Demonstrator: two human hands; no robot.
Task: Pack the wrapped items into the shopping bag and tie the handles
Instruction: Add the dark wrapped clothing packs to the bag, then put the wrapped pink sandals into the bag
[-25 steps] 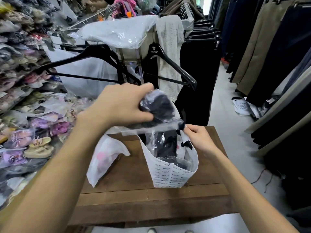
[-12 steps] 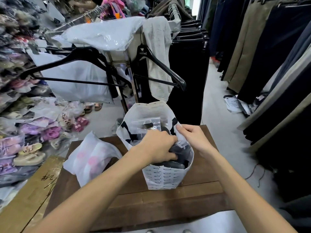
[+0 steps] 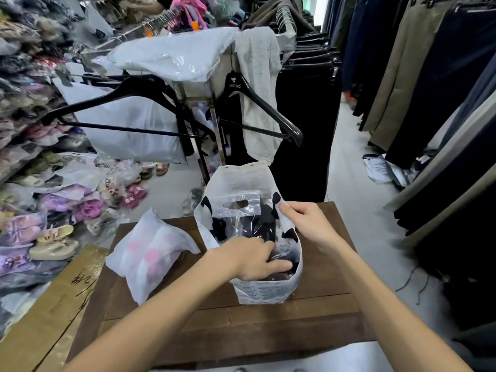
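A white shopping bag (image 3: pixel 264 292) with small print and black marks stands open on a brown wooden table (image 3: pixel 268 326). My left hand (image 3: pixel 252 259) reaches inside it, fingers curled over a dark item wrapped in clear plastic (image 3: pixel 281 257). A clear zip pouch (image 3: pixel 237 205) stands upright inside the bag behind it. My right hand (image 3: pixel 306 224) pinches the bag's right rim and holds it open. A white wrapped parcel with pink shapes (image 3: pixel 150 251) lies on the table left of the bag.
A clothes rack with black hangers (image 3: pixel 268 111) and a plastic-covered garment (image 3: pixel 171 55) stands right behind the table. Packed sandals (image 3: pixel 53 237) are piled at the left. Dark trousers hang along the right aisle (image 3: pixel 429 103). A cardboard box (image 3: pixel 53 304) sits at the table's left.
My left hand carried the dark wrapped item from above the bag down into it and now presses it deeper. The right hand kept its hold on the bag's rim.
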